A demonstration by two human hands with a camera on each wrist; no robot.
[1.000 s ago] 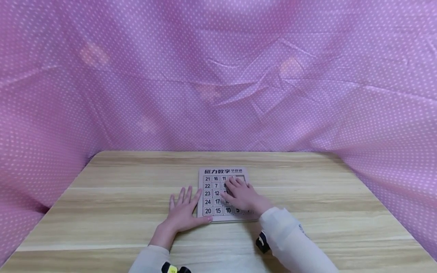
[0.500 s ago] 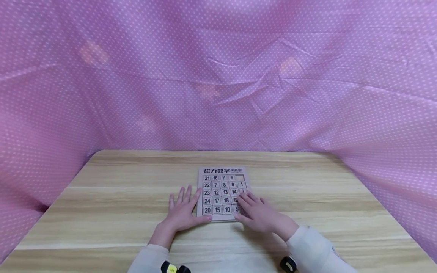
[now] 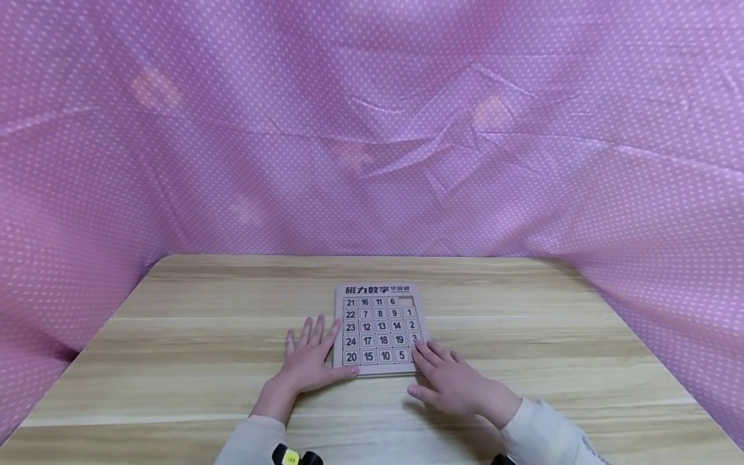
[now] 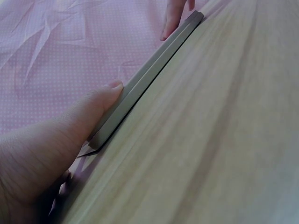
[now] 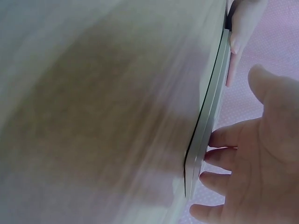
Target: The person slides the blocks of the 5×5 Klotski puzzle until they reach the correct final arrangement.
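Note:
A number sliding puzzle (image 3: 378,371), pale with square numbered tiles, lies flat on the table. The slot at its top right corner (image 3: 406,301) holds no tile; 1, 2 and 3 run down the column below. My left hand (image 3: 308,365) lies spread along the left side, with its thumb (image 4: 110,93) on the near left corner in the left wrist view. At the near right corner, the fingertips of my right hand (image 3: 456,384) overlap the bottom right tile, hiding it. In the right wrist view those fingers (image 5: 219,158) are extended at the puzzle's edge, thumb apart.
The wood-grain table (image 3: 232,297) spreads out around the puzzle on all sides. Behind it and along both sides hangs a pink polka-dot cloth (image 3: 372,161).
My right hand has drawn back from the puzzle's upper middle to its near right corner, uncovering most of the tiles. The left hand stays in place.

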